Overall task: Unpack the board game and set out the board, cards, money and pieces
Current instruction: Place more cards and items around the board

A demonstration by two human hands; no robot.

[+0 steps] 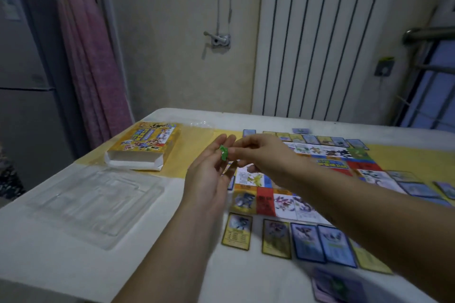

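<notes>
A small green game piece [223, 152] lies against the fingers of my left hand [209, 170], which is held palm up above the table with fingers nearly straight. My right hand [258, 155] reaches across and pinches that piece with its fingertips. Below and right of both hands the colourful game board [317, 155] lies flat. Cards [307, 241] are set in rows along its near edge, and more cards [327, 141] run along its far edge. The open yellow game box [145, 146] rests at the table's far left.
A clear plastic insert tray [96, 202] lies on the white table [73, 265] at the near left. Crumpled clear wrap [202, 125] sits behind the box. A white radiator [344, 39] and a wall stand behind the table. Blurred cards [337, 288] lie at the near edge.
</notes>
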